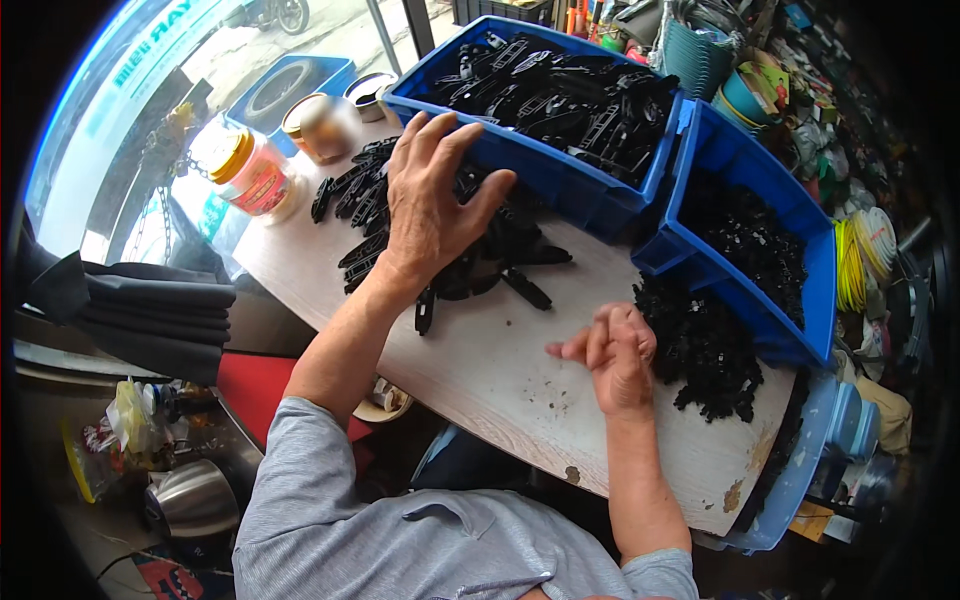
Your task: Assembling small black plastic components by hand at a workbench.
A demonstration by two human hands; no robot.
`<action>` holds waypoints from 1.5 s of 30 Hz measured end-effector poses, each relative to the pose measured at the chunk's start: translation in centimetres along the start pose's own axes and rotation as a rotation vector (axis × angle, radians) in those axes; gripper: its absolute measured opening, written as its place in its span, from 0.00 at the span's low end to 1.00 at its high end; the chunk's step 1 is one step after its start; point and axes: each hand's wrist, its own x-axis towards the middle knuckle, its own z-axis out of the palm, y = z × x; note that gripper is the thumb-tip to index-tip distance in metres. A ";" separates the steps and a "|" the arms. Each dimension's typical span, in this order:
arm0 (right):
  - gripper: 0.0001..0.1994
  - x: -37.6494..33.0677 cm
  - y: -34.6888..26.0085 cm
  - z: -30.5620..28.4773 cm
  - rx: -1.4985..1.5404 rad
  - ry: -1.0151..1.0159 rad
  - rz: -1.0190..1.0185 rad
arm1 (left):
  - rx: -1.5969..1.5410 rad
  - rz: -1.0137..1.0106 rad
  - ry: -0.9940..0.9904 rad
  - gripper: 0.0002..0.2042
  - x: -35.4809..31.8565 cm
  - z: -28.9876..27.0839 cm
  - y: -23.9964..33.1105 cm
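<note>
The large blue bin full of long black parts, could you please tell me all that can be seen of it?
The bin is rectangular, open-topped and blue, apparently plastic, with rimmed walls. It stands at the far side of the table, filled with long black parts. A second bin sits by its right end. The left hand overlaps it in view; contact is unclear.

Pale worn table, long black parts 11 o'clock, blue bins 12 and 2, small black pieces 3

Workshop (black parts in blue bins).
</note>
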 end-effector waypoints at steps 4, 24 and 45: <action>0.17 -0.1 -0.2 -1.0 0.080 -0.209 0.062 | -0.113 0.129 -0.082 0.33 3.8 1.6 3.2; 0.16 0.2 -0.4 -0.5 0.028 -0.089 0.011 | 0.030 0.302 -0.778 0.33 18.5 20.2 4.7; 0.15 0.2 -0.5 0.1 0.011 -0.081 0.024 | 0.124 0.096 -0.736 0.36 13.5 8.6 3.5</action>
